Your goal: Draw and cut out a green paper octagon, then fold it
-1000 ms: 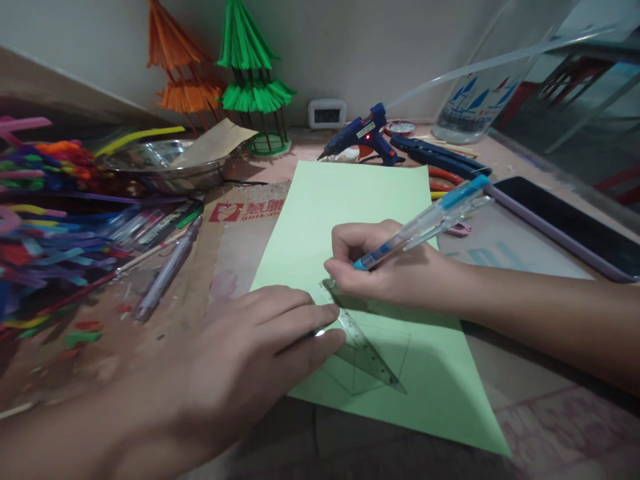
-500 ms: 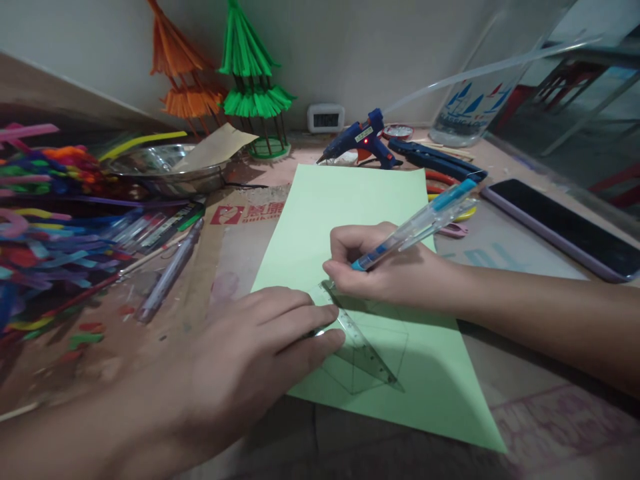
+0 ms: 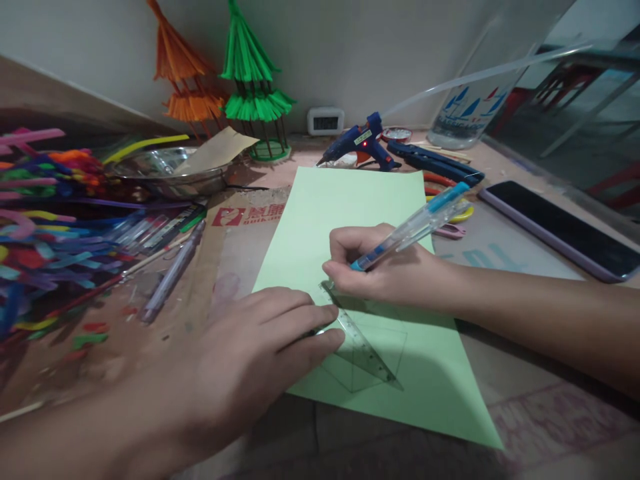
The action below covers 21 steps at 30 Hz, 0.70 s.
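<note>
A pale green sheet of paper (image 3: 345, 207) lies in front of me with thin drawn lines on it, making an angular outline. On it rests a clear triangular set square (image 3: 367, 352), its long edge slanting down to the right. My left hand (image 3: 280, 333) holds the set square down with its fingertips. My right hand (image 3: 375, 263) is closed round a clear pen (image 3: 413, 223) with light blue ends, tilted up to the right. The pen's tip is near the set square's upper corner, mostly hidden by the fingers.
Behind the paper are a blue glue gun (image 3: 360, 141), a dark-handled cutter (image 3: 435, 160) and a small clock (image 3: 325, 122). A phone (image 3: 560, 227) lies right. On the left are a metal bowl (image 3: 200, 181), bundled pipe cleaners (image 3: 50, 247) and a marker (image 3: 175, 273).
The view has shifted very slightly. Both hands, the pen and the set square keep practically the same places on the paper.
</note>
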Each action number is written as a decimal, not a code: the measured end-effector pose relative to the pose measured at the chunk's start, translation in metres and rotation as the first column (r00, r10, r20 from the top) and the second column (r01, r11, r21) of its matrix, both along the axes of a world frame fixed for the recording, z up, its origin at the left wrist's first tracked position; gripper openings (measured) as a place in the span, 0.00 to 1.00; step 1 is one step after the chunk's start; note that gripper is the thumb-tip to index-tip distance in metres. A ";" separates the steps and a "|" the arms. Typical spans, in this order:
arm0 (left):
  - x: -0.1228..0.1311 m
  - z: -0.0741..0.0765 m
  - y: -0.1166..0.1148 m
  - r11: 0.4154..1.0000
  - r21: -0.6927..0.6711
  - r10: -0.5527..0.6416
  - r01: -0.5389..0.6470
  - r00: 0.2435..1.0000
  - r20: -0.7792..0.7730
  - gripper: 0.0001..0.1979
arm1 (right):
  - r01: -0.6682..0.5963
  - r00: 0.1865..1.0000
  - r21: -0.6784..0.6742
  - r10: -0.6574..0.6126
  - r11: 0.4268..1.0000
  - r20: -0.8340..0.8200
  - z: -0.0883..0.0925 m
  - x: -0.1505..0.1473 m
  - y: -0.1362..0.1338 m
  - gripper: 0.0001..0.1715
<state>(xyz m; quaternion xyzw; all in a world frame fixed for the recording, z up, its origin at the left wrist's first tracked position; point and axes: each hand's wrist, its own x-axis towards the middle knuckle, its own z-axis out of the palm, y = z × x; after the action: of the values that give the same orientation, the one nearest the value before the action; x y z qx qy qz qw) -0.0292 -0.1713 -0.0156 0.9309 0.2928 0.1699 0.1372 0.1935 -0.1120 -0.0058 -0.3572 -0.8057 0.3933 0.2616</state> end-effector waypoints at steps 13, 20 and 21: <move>-0.010 -0.004 0.002 0.980 0.161 -0.109 0.121 0.991 -0.078 0.19 | 0.075 0.995 0.035 -0.072 0.997 -0.068 0.007 0.011 0.005 0.11; -0.010 0.000 0.001 0.971 0.206 -0.109 0.121 0.992 -0.066 0.15 | 0.246 0.728 0.513 -0.506 0.822 0.463 0.058 0.047 0.031 0.15; -0.010 -0.001 0.002 0.969 0.216 -0.114 0.123 0.992 -0.056 0.15 | 0.231 0.613 0.563 -0.568 0.794 0.550 0.063 0.053 0.034 0.17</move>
<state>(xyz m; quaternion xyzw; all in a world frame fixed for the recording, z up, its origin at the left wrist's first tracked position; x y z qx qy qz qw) -0.0395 -0.1698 -0.0165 0.9596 0.2191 0.1726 0.0375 0.2463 -0.0776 0.0576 -0.5845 -0.8051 -0.0332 0.0955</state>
